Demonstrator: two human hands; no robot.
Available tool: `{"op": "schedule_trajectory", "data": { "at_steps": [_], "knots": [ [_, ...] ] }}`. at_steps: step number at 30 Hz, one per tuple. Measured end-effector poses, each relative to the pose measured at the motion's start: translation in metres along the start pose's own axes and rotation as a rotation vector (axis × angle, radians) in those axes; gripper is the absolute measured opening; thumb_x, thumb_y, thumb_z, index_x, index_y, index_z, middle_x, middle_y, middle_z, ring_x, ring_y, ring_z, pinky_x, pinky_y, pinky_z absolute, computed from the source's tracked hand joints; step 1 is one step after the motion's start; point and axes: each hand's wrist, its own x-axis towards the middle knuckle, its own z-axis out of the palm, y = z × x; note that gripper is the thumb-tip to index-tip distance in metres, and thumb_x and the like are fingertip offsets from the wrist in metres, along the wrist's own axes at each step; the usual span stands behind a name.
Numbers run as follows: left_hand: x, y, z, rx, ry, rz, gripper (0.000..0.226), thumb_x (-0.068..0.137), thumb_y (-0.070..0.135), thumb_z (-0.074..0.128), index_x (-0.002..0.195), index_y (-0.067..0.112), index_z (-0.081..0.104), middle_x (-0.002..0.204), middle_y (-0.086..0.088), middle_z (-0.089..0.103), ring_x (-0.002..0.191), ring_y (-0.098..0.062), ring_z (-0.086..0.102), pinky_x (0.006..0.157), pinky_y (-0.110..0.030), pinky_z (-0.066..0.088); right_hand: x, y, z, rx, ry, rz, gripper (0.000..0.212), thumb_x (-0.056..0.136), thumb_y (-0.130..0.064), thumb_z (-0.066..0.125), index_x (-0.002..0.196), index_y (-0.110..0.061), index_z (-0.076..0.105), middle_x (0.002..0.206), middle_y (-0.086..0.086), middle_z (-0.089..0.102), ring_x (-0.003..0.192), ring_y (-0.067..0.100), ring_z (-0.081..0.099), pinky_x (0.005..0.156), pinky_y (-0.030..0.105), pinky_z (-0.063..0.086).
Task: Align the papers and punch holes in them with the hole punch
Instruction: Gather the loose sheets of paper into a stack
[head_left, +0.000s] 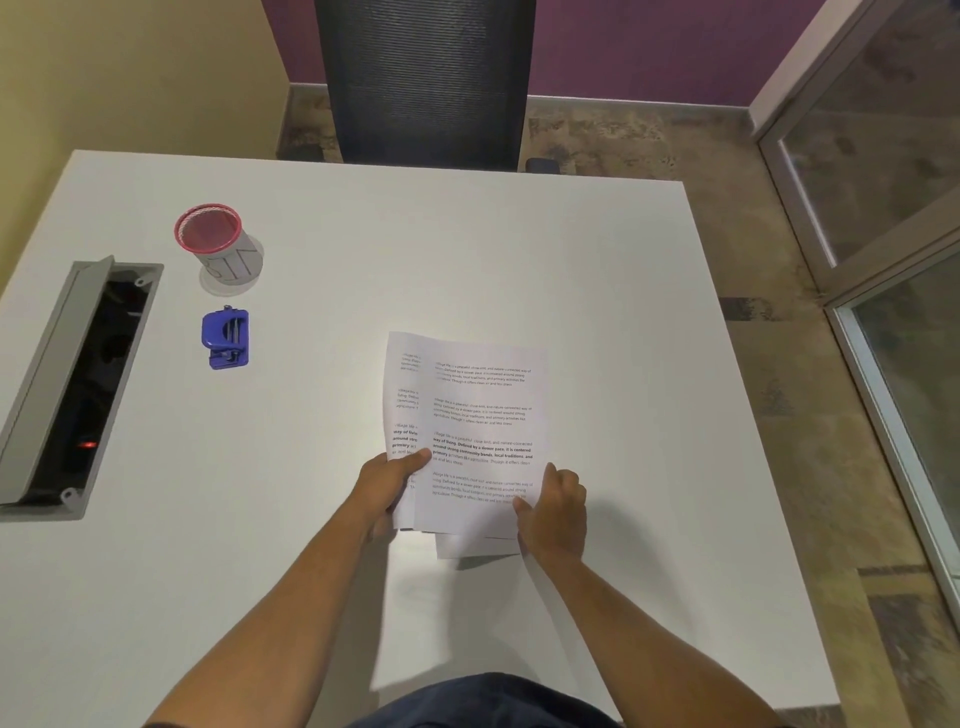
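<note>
A person holds a stack of printed papers (470, 436) above a white desk (571, 291), the sheets not squared. The left hand (387, 486) has its fingers closed on the stack's left edge; the right hand (553, 512) pinches the lower right corner. A blue hole punch (226, 339) lies well apart at left, near a red-rimmed cup (218, 247).

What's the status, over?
Both hands, left hand and right hand, gripping papers, sheets still offset. Hole punch untouched, far left. Nothing in the way.
</note>
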Motion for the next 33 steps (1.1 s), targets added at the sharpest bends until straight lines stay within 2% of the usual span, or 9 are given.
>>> {"op": "schedule_trajectory", "data": {
  "at_steps": [3, 7, 10, 12, 16, 21, 24, 29, 33],
  "knots": [
    [-0.005, 0.006, 0.009, -0.054, -0.079, -0.039, 0.03, 0.087, 0.018, 0.071, 0.115, 0.008, 0.068, 0.106, -0.01, 0.076, 0.09, -0.025, 0.075, 0.063, -0.03, 0.06, 0.0, 0.001, 0.001, -0.001, 0.004, -0.009, 0.055, 0.081, -0.029, 0.075, 0.124, -0.004, 0.052, 0.118, 0.014, 0.056, 0.106, 0.032, 0.053, 0.088, 0.038, 0.049],
    [-0.008, 0.012, 0.016, -0.092, -0.083, -0.057, 0.03, 0.085, 0.011, 0.072, 0.114, 0.004, 0.069, 0.102, -0.012, 0.077, 0.083, -0.024, 0.076, 0.056, -0.028, 0.059, 0.001, 0.002, 0.002, 0.001, 0.002, -0.011, 0.056, 0.081, -0.028, 0.076, 0.124, -0.003, 0.052, 0.117, 0.014, 0.056, 0.106, 0.033, 0.053, 0.088, 0.038, 0.049],
    [-0.007, 0.013, 0.02, -0.117, -0.068, -0.058, 0.031, 0.082, 0.003, 0.073, 0.113, 0.002, 0.069, 0.104, -0.015, 0.076, 0.088, -0.028, 0.075, 0.061, -0.032, 0.06, 0.002, 0.002, 0.003, -0.005, -0.002, -0.002, 0.055, 0.082, -0.029, 0.075, 0.126, -0.005, 0.051, 0.118, 0.012, 0.056, 0.107, 0.031, 0.053, 0.088, 0.037, 0.049],
    [-0.006, 0.012, 0.025, -0.09, -0.043, -0.027, 0.029, 0.079, -0.001, 0.074, 0.108, 0.002, 0.07, 0.102, -0.015, 0.076, 0.083, -0.028, 0.076, 0.061, -0.032, 0.06, 0.002, 0.002, 0.003, -0.007, 0.0, 0.0, 0.055, 0.082, -0.028, 0.075, 0.125, -0.005, 0.051, 0.118, 0.012, 0.056, 0.107, 0.031, 0.053, 0.088, 0.037, 0.049],
    [-0.004, 0.012, 0.035, -0.029, -0.021, 0.05, 0.034, 0.078, -0.002, 0.074, 0.111, 0.004, 0.069, 0.107, -0.015, 0.075, 0.093, -0.032, 0.073, 0.081, -0.043, 0.06, 0.002, 0.002, 0.004, 0.011, -0.007, 0.006, 0.056, 0.081, -0.028, 0.074, 0.127, -0.005, 0.05, 0.119, 0.013, 0.055, 0.109, 0.031, 0.052, 0.089, 0.039, 0.049],
    [-0.003, 0.014, 0.04, -0.118, -0.118, 0.11, 0.037, 0.08, -0.003, 0.071, 0.116, 0.003, 0.067, 0.109, -0.018, 0.074, 0.093, -0.034, 0.073, 0.067, -0.036, 0.061, 0.003, 0.003, 0.004, 0.015, -0.013, 0.014, 0.054, 0.082, -0.03, 0.073, 0.125, -0.007, 0.05, 0.12, 0.011, 0.054, 0.11, 0.03, 0.052, 0.089, 0.037, 0.048],
    [-0.001, 0.013, 0.035, -0.127, -0.134, 0.116, 0.038, 0.079, -0.002, 0.073, 0.116, 0.005, 0.067, 0.108, -0.016, 0.075, 0.094, -0.034, 0.073, 0.07, -0.039, 0.06, 0.004, 0.005, 0.005, 0.011, -0.009, 0.005, 0.056, 0.083, -0.032, 0.072, 0.128, -0.008, 0.049, 0.122, 0.01, 0.053, 0.112, 0.029, 0.051, 0.092, 0.036, 0.047],
    [0.005, 0.01, 0.019, 0.096, 0.149, 0.175, 0.03, 0.074, 0.008, 0.08, 0.102, 0.014, 0.071, 0.097, -0.007, 0.077, 0.081, -0.026, 0.075, 0.068, -0.038, 0.062, 0.005, 0.006, 0.006, -0.01, -0.019, 0.004, 0.057, 0.086, -0.034, 0.07, 0.131, -0.008, 0.046, 0.126, 0.009, 0.051, 0.114, 0.028, 0.05, 0.094, 0.035, 0.045],
    [0.007, 0.005, 0.009, 0.195, 0.238, 0.184, 0.031, 0.075, 0.009, 0.078, 0.104, 0.014, 0.07, 0.097, -0.006, 0.076, 0.082, -0.026, 0.074, 0.073, -0.042, 0.062, 0.005, 0.007, 0.007, -0.001, -0.014, 0.011, 0.056, 0.085, -0.033, 0.071, 0.129, -0.008, 0.047, 0.124, 0.009, 0.051, 0.113, 0.028, 0.05, 0.093, 0.036, 0.046]
  ]
}}
